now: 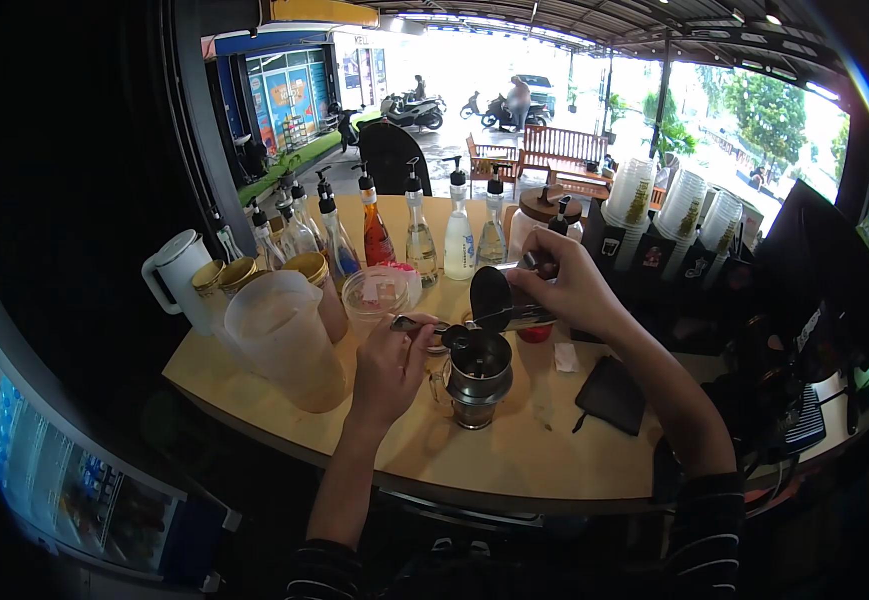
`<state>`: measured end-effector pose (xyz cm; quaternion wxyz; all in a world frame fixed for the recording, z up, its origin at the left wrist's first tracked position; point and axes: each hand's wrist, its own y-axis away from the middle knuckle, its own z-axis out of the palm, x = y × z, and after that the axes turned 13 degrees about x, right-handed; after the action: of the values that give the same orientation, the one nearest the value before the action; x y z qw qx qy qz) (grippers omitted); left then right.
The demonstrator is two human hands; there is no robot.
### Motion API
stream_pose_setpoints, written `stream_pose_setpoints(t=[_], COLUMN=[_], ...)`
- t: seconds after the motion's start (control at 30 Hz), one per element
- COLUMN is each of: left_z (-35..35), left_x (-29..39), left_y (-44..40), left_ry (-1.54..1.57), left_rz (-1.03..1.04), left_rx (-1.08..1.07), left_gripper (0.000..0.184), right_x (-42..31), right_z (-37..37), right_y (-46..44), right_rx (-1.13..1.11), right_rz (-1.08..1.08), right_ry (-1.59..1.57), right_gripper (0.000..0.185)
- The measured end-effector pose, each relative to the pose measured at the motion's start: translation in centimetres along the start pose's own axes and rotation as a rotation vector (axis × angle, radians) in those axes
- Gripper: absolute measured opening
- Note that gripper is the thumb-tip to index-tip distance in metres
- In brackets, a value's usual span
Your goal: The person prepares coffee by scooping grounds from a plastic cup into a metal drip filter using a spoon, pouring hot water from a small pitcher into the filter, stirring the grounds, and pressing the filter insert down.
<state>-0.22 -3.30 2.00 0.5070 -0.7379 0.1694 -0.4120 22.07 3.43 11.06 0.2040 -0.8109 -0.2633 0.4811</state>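
My left hand (387, 368) is closed on the handle of a metal spoon (413, 324), whose bowl lies over the rim of a metal drip coffee filter (481, 378). The filter sits on a glass mug at the counter's middle; its dark inside shows little detail. Above it, my right hand (577, 285) grips a metal pitcher (495, 300) by its handle side. The pitcher is tilted to the left with its mouth close over the spoon. A thin bright line near its lip may be liquid, but I cannot tell.
Several pump bottles (421, 240) line the back of the wooden counter (425, 450). A large plastic jug (285, 335) stands left of my left hand. At the right are a dark pouch (612, 395), stacked plastic cups (632, 190) and a black monitor (805, 265).
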Motion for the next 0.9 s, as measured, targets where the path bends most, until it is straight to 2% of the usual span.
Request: stream_pose_setpoints(t=[0.33,0.53,0.6,0.83,0.9], left_z=[0.2,0.4,0.5,0.8,0.8], left_x=[0.1,-0.4,-0.4,-0.3,-0.4], left_y=[0.1,0.3,0.3,0.4,0.5], left_ry=[0.034,0.021,0.027,0.027,0.018], left_rz=[-0.035,-0.030,-0.030,-0.037,-0.023], left_rx=[0.008,-0.011,-0.012,-0.018,-0.023], left_gripper=[0.010,0.011,0.011,0.010,0.009], right_x=[0.1,-0.5,0.0,0.0,0.0], right_z=[-0.8,-1.6,-2.0,-3.0,-3.3], right_y=[0.1,0.4,0.3,0.7,0.7], right_rx=[-0.007,0.001,-0.012,-0.021,-0.004], right_rz=[-0.029,-0.026,-0.021,0.023,-0.013], right_ry=[0.066,0.001,0.097,0.068,0.163], right_gripper=[0.025,0.021,0.021,0.020,0.020])
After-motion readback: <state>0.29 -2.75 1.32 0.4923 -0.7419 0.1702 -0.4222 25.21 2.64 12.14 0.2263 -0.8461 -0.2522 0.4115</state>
